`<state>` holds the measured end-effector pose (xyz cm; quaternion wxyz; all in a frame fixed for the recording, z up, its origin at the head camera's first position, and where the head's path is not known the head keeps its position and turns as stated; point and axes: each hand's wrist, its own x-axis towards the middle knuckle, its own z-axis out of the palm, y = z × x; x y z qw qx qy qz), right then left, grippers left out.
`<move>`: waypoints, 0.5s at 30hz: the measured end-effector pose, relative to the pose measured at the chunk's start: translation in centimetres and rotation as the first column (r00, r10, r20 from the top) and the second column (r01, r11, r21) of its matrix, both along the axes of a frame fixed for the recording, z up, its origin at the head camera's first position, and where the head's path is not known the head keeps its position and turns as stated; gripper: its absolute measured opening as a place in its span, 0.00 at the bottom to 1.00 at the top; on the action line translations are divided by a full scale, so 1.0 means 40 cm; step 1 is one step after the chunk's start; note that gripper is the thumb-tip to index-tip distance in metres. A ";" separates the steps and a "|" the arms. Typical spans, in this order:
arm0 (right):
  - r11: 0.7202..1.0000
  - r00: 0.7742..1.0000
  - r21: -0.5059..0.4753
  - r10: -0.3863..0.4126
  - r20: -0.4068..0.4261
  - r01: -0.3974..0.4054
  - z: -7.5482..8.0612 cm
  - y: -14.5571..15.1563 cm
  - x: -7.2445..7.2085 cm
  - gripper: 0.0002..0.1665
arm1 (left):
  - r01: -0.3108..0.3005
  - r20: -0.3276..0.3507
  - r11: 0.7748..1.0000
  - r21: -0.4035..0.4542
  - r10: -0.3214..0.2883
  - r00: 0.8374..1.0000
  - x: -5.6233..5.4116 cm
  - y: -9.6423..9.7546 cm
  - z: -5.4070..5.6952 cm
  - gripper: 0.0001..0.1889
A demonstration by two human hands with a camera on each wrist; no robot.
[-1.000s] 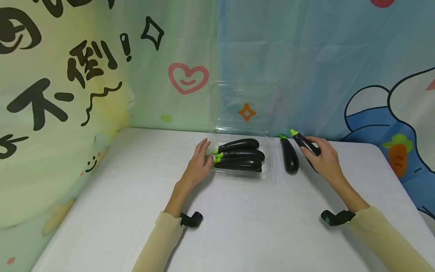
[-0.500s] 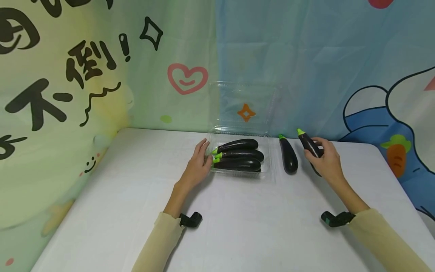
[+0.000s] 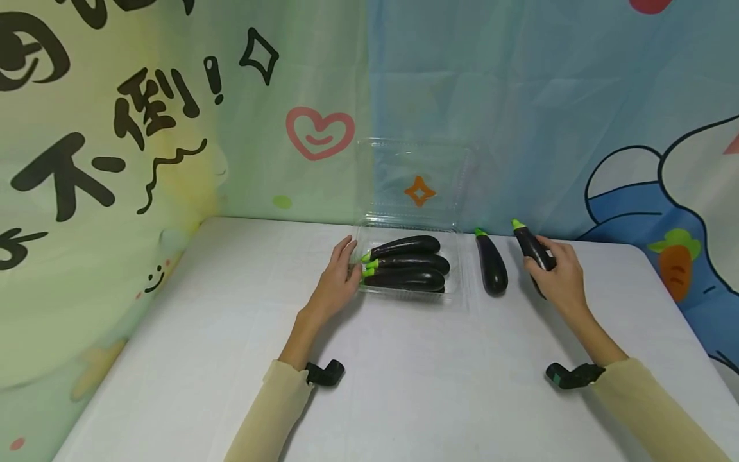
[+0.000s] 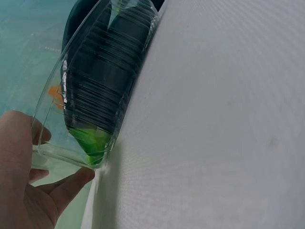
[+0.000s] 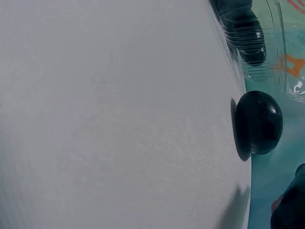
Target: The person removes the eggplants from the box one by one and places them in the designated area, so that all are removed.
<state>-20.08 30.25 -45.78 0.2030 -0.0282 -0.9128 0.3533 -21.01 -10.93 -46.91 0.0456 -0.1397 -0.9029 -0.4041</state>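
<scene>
In the head view my left hand [image 3: 335, 279] holds the left end of a clear plastic clamshell box [image 3: 455, 273]. The left wrist view has its fingers at the box's rim and lower corner. Several dark eggplants [image 3: 407, 279] with green stem ends lie in the box. My right hand [image 3: 557, 273] grips another eggplant [image 3: 529, 244] around its thicker part, its green end pointing away. Between the box and that hand, a loose eggplant [image 3: 492, 266] lies on the table. Only a dark edge of the gripped eggplant [image 5: 291, 205] shows in the right wrist view.
The box's transparent lid [image 3: 418, 179] stands raised behind it, against the printed backdrop [image 3: 519, 128]. A white cloth covers the table [image 3: 404, 378]. Each wrist carries a small black camera, one at the left wrist [image 3: 326, 373].
My right hand has moved slightly to the right with its eggplant, widening the gap to the loose eggplant. The left hand and box have stayed in place.
</scene>
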 end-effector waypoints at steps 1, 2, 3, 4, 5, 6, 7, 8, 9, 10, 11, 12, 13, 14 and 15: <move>1.000 1.000 -0.001 -0.003 -0.010 0.003 -0.001 -0.001 0.000 0.31 | 0.000 0.002 1.000 0.001 0.000 1.000 0.000 0.000 0.000 0.29; 1.000 1.000 -0.004 -0.003 -0.018 0.003 -0.003 -0.001 0.000 0.30 | -0.001 0.004 1.000 0.003 0.001 1.000 0.000 0.000 0.001 0.29; 1.000 1.000 -0.007 -0.002 -0.024 0.002 -0.004 -0.002 0.001 0.30 | -0.001 0.005 1.000 0.003 0.001 1.000 0.000 0.001 0.002 0.29; 1.000 1.000 -0.011 0.001 -0.028 -0.001 -0.006 -0.002 0.002 0.29 | -0.002 0.004 1.000 0.004 0.002 1.000 0.000 0.001 0.002 0.29; 1.000 1.000 -0.008 0.005 -0.031 -0.005 -0.007 -0.002 0.003 0.29 | -0.003 0.003 1.000 0.003 0.003 1.000 0.000 0.001 0.002 0.29; 1.000 0.999 -0.008 0.009 -0.032 -0.009 -0.009 -0.003 0.004 0.29 | -0.004 0.001 1.000 0.002 0.004 1.000 0.000 0.001 0.002 0.29; 1.000 0.999 -0.007 0.013 -0.032 -0.014 -0.011 -0.003 0.005 0.28 | -0.004 0.001 1.000 0.003 0.004 1.000 0.000 0.001 0.002 0.29; 1.000 0.999 -0.011 0.019 -0.030 -0.019 -0.013 -0.003 0.006 0.28 | -0.005 0.001 1.000 0.002 0.005 1.000 0.000 0.001 0.002 0.29; 1.000 0.999 -0.014 0.023 -0.028 -0.024 -0.014 -0.004 0.007 0.27 | -0.005 0.000 1.000 0.001 0.005 1.000 0.000 0.001 0.002 0.29; 0.999 0.999 -0.019 0.027 -0.025 -0.027 -0.015 -0.005 0.007 0.27 | -0.006 -0.001 1.000 0.001 0.006 1.000 -0.001 0.001 0.002 0.29; 0.999 0.999 -0.022 0.029 -0.022 -0.029 -0.016 -0.006 0.008 0.27 | -0.006 0.000 1.000 -0.001 0.006 1.000 -0.001 0.001 0.002 0.29; 0.999 0.999 -0.029 0.029 -0.017 -0.030 -0.016 -0.007 0.008 0.27 | -0.006 0.000 1.000 0.000 0.006 1.000 -0.001 0.001 0.002 0.29; 0.999 1.000 -0.032 0.028 -0.011 -0.028 -0.016 -0.008 0.009 0.27 | -0.006 0.000 1.000 0.000 0.006 1.000 -0.001 0.001 0.002 0.29; 0.999 1.000 -0.034 0.026 -0.006 -0.026 -0.017 -0.009 0.009 0.27 | -0.006 0.000 1.000 -0.002 0.006 1.000 -0.001 0.001 0.002 0.29; 0.999 1.000 -0.032 0.022 -0.001 -0.022 -0.017 -0.010 0.009 0.27 | -0.006 0.000 1.000 -0.002 0.006 1.000 -0.001 0.001 0.001 0.29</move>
